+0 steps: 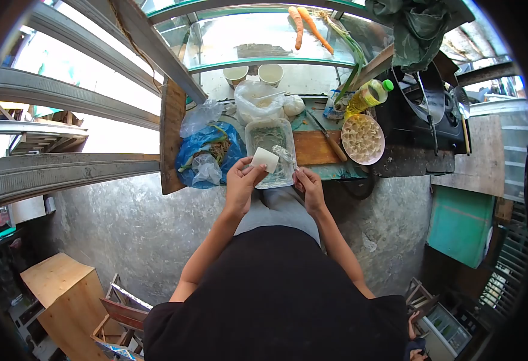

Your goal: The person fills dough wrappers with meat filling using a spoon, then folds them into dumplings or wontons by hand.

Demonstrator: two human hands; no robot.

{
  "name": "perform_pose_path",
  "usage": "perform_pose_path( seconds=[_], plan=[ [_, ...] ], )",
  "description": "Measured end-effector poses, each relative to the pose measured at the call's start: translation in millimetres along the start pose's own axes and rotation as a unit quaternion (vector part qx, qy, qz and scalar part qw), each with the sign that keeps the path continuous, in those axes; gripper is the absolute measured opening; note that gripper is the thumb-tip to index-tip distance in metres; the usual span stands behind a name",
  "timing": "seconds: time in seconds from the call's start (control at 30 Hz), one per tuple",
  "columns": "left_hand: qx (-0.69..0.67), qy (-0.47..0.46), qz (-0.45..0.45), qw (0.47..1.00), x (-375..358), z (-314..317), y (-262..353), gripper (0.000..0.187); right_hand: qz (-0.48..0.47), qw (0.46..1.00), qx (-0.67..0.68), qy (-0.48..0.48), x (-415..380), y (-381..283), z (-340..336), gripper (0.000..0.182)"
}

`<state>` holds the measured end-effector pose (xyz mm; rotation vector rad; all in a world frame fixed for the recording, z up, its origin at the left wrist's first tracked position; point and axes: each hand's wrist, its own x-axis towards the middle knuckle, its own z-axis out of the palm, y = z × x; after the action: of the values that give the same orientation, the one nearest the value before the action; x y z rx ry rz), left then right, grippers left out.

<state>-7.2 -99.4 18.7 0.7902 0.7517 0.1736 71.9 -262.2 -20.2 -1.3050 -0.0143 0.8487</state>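
My left hand pinches a square, pale dumpling wrapper over the near part of a clear plastic container. My right hand, at the container's right side, is closed on the handle of a spoon. The spoon's bowl end is over the container and looks shiny and whitish; I cannot make out what it carries. A greenish mix smears the container's floor. To the right stands a round plate of pale folded dumplings.
Right of the container, a knife lies across a wooden cutting board. Behind are an oil bottle, a white plastic bag and two cups. A blue bag sits left; a stove with a pan stands right.
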Motion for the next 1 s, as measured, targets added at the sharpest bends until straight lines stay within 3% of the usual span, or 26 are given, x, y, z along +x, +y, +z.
perform_pose_path(
  seconds=[0.13,0.27,0.47,0.73,1.0],
  plan=[
    [-0.057,-0.082,-0.100,0.990,3.1,6.5,5.2,0.038,-0.088,0.996,-0.022,-0.020,-1.7,-2.2,-0.3,0.028],
    [-0.071,-0.104,-0.116,0.985,1.9,14.7,14.7,0.039,-0.128,0.989,-0.069,-0.016,2.1,-1.4,-5.6,0.023],
    [-0.098,-0.121,-0.115,0.981,7.1,13.4,20.7,0.039,-0.126,0.986,-0.110,-0.005,2.6,7.3,-14.6,0.022],
    [-0.197,-0.096,-0.189,0.957,22.5,1.5,10.2,0.040,-0.123,0.987,-0.104,0.017,0.5,7.5,-13.2,0.022],
    [-0.175,-0.089,-0.149,0.969,22.4,10.2,19.5,0.039,-0.125,0.985,-0.113,0.040,-4.0,-4.3,-24.0,0.025]
  ],
)
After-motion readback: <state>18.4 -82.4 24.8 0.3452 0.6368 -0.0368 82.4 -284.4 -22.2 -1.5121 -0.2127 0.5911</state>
